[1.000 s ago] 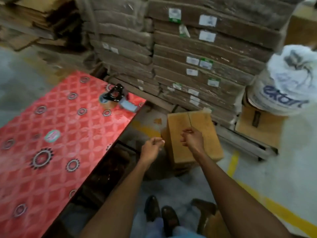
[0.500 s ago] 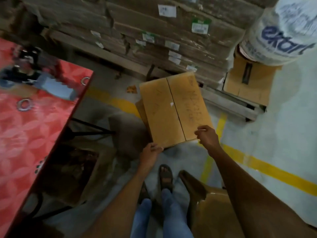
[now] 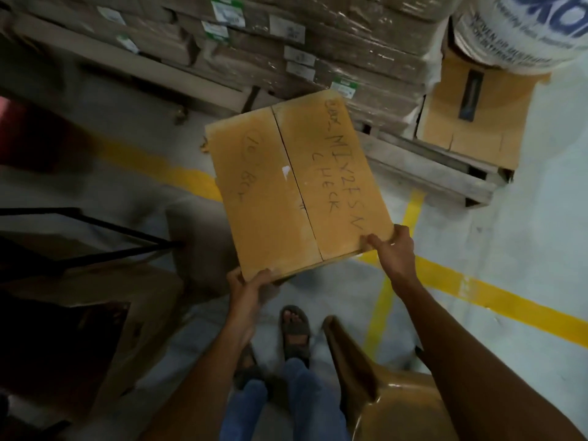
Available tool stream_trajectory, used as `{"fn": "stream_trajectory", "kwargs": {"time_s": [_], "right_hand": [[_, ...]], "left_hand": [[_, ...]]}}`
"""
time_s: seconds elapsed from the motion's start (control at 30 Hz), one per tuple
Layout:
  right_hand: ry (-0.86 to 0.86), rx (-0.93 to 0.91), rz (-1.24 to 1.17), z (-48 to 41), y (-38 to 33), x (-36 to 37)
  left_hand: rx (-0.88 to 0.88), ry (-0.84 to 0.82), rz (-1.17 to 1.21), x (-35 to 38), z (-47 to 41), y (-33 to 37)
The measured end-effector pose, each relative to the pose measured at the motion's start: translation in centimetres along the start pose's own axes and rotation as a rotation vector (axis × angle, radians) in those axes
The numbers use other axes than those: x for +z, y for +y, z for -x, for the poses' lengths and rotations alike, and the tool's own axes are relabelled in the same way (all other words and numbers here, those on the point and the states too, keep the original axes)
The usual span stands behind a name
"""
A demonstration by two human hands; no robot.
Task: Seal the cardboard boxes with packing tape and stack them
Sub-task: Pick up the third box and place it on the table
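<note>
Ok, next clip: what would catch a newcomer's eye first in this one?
The tan cardboard box with handwritten black lettering at centre, gripped at its near corners by the left hand and right hand. Behind it, a wrapped stack of flattened brown cartons; yellow floor lines run beneath.

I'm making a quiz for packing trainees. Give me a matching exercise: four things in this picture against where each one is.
Things:
1. left hand
2. right hand
3. white sack
4. sandalled foot

Places:
a. top right, above a carton
b. box's near-right corner
c. floor below the box
d. box's near-left corner

Pairs: 1-d, 2-b, 3-a, 4-c
</note>
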State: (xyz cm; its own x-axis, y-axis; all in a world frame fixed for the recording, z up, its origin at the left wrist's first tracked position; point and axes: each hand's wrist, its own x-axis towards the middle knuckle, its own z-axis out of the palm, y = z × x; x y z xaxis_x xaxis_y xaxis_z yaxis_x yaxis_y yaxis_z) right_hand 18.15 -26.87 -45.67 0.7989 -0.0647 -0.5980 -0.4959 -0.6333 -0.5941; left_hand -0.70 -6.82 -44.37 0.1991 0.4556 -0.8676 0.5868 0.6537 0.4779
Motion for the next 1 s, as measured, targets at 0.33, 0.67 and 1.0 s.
{"fn": "stream_trajectory", "kwargs": {"time_s": [0.33, 0.67, 1.0], "right_hand": [[0.072, -0.174, -0.278, 10.1, -13.9, -4.6], [0.098, -0.551, -0.56, 30.7, -29.1, -12.9], [-0.221, -0.876, -0.596, 52.1, -37.0, -3.8]], "left_hand": [[0.273, 0.007, 0.101, -4.1, 10.6, 14.8], [0.659, -0.007, 0.29, -15.7, 31.6, 23.7], [0.991, 0.272, 0.505, -38.8, 44.1, 23.2]]}}
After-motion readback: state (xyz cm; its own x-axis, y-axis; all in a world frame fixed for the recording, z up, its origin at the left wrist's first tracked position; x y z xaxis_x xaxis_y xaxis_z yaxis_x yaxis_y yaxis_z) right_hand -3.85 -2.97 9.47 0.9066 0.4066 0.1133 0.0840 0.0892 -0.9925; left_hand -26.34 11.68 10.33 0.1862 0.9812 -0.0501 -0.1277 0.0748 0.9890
